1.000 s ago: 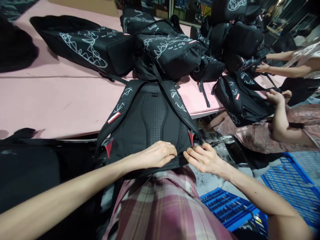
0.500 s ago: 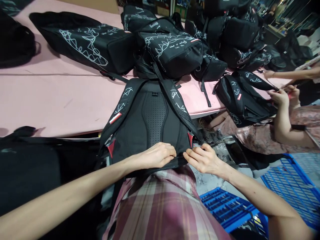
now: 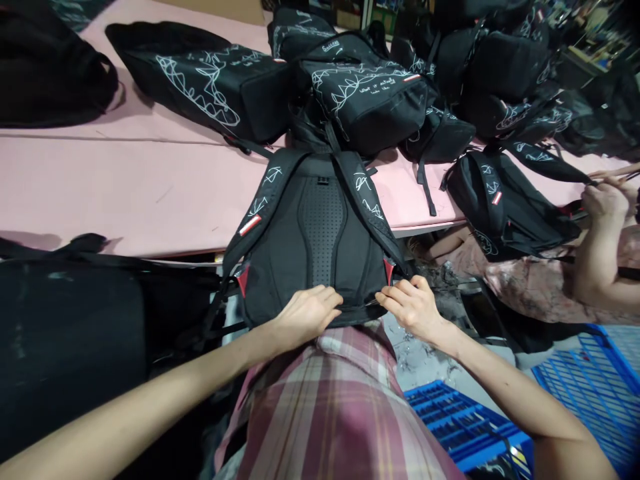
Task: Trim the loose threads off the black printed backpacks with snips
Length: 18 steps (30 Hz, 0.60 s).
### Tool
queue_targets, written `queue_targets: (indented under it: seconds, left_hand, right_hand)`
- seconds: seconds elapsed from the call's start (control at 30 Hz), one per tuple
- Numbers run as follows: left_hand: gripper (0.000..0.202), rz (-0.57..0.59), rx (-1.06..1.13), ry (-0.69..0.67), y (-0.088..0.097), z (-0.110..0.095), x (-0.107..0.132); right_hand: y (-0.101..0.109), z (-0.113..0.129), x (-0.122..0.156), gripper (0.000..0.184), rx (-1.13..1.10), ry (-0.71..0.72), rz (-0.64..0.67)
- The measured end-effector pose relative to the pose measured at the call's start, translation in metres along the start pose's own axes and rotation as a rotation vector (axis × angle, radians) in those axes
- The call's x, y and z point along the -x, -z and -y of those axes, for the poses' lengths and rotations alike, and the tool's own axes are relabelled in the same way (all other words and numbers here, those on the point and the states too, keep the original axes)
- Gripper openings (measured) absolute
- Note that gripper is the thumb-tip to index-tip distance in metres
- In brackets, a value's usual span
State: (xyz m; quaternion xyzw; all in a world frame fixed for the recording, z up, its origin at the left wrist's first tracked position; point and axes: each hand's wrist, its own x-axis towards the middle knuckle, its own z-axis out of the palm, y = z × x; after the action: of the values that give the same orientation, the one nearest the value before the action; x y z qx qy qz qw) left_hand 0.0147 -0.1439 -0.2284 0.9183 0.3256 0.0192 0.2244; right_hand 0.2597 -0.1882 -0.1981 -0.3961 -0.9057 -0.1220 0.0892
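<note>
A black backpack (image 3: 321, 220) leans from the table edge to my lap, its padded back panel and two shoulder straps facing up. White line drawings mark the straps, and red triangular tabs show at both lower sides. My left hand (image 3: 311, 311) is closed on the backpack's bottom edge near the middle, fingertips turned under. At the lower right corner, just below the red tab (image 3: 389, 271), my right hand (image 3: 411, 308) pinches the same edge. What lies under the fingertips of either hand is hidden.
Several black backpacks with white drawings (image 3: 367, 93) lie on the pink table (image 3: 125, 193). On the right, a co-worker's hands (image 3: 607, 200) hold another backpack (image 3: 500, 207). Blue plastic crates (image 3: 465, 417) stand at the lower right. A dark, bulky item (image 3: 70, 347) fills the lower left.
The view has shifted, so the table and bags appear farther right. Both hands stay at the backpack's bottom edge, with my left hand slightly farther from my right. The co-worker's hands are still on their backpack's strap.
</note>
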Motion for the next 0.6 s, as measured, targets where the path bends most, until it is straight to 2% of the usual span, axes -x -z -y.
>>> queue_targets:
  seconds: [0.1,0.23,0.4,0.6]
  left_hand:
    - [0.019,0.087,0.196,0.047,0.009,0.009,-0.016]
    - [0.019,0.162,0.331,0.106,0.016,0.017,-0.028]
    - [0.018,0.17,0.37,0.131,0.014,0.019,-0.029]
    - [0.017,0.153,0.382,0.127,0.016,0.02,-0.029]
  right_hand:
    - [-0.004,0.001,0.002,0.019,-0.043,-0.043,-0.011]
    - [-0.005,0.01,-0.003,0.02,-0.039,0.033,-0.022]
    - [-0.007,0.019,-0.018,0.022,0.029,0.14,-0.043]
    - [-0.002,0.019,-0.024,0.021,0.037,0.156,-0.027]
